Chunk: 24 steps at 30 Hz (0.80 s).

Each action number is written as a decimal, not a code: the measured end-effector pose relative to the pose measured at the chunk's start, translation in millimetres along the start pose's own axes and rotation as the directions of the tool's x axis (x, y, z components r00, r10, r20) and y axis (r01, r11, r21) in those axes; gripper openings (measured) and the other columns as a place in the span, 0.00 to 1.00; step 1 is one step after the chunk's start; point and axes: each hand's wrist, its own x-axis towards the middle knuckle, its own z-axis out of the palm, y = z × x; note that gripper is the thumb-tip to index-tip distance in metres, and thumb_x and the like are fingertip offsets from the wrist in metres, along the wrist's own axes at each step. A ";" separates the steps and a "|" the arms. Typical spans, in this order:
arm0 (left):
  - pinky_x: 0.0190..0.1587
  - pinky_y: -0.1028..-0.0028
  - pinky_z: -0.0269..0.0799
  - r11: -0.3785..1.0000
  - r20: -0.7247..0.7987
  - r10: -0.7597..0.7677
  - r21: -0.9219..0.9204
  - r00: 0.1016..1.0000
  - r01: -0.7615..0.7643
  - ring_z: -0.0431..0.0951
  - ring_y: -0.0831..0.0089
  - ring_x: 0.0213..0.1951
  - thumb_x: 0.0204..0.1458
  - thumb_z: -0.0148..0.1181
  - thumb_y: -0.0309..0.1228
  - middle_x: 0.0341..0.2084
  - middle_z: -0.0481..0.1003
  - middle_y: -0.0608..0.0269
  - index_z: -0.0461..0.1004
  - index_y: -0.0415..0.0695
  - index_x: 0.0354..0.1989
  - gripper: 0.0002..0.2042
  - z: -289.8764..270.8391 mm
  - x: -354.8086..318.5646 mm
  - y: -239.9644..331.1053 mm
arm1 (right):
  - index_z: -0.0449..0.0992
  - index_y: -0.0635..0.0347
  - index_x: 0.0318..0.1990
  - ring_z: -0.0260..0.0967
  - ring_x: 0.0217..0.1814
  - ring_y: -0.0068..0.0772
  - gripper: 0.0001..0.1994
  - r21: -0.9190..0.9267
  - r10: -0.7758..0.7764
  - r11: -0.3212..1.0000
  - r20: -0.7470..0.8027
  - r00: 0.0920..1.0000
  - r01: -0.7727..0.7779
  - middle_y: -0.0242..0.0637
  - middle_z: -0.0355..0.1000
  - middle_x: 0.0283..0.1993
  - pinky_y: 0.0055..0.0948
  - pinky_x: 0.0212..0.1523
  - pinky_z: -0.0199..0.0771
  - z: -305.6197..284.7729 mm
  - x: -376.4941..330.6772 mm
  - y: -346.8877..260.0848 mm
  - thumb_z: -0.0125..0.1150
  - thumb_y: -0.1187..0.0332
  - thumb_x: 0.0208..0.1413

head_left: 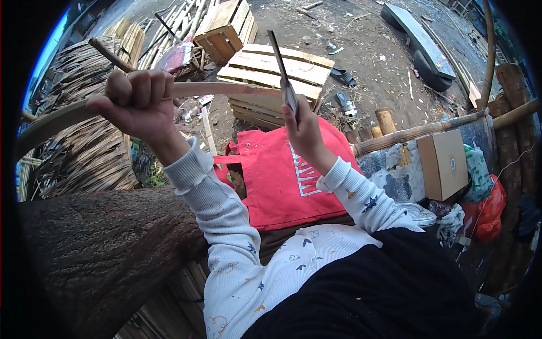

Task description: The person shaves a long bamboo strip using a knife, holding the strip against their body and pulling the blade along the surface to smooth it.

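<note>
My left hand [141, 104] is wrapped round a long pale bamboo strip [217, 88], which runs from the left edge across to my right hand. In my right hand [307, 133] is a knife [276, 56], its narrow dark blade pointing up and its light handle in my fingers. The strip's right end meets the knife just above my grip; whether the edge is in the bamboo I cannot tell. Under both forearms a red cloth bag [265, 181] with white lettering lies spread over my lap, with small pale shavings on it.
Slatted wooden crates [299, 68] stand ahead, beside bamboo poles [180, 25] and bundled dry leaves [84, 113]. A thick trunk [113, 248] lies on my left. To my right are a bamboo rail [423, 129], a cardboard box [443, 164] and a red plastic bag [491, 209]. Sandals [343, 77] lie on the dirt.
</note>
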 end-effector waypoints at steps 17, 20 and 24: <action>0.09 0.79 0.34 1.000 -0.017 0.002 -0.015 1.000 -0.003 0.39 0.84 0.08 0.51 0.36 0.59 0.05 0.44 0.76 0.47 0.53 0.14 0.24 1.5 -0.8 1.2 | 0.64 0.63 0.35 0.62 0.19 0.16 0.14 0.186 0.251 0.937 0.239 0.938 -0.298 0.30 0.64 0.23 0.17 0.19 0.63 -9.6 20.8 -41.7 0.46 0.59 0.58; 0.10 0.79 0.34 0.998 -0.029 -0.001 0.057 1.000 0.002 0.39 0.84 0.08 0.52 0.35 0.58 0.04 0.44 0.75 0.47 0.52 0.14 0.25 6.8 -3.1 1.1 | 0.68 0.67 0.36 0.65 0.22 0.19 0.14 0.160 0.225 0.949 0.259 0.939 -0.271 0.34 0.67 0.24 0.19 0.19 0.66 -6.5 18.2 -43.4 0.52 0.61 0.54; 0.10 0.79 0.34 0.995 -0.019 -0.005 0.103 1.000 0.007 0.38 0.84 0.08 0.52 0.35 0.58 0.04 0.42 0.75 0.47 0.52 0.15 0.25 12.8 -2.8 -6.3 | 0.68 0.65 0.32 0.60 0.17 0.15 0.12 0.098 0.233 0.961 0.210 0.949 -0.258 0.29 0.63 0.20 0.17 0.17 0.60 -19.2 19.4 -62.7 0.52 0.63 0.53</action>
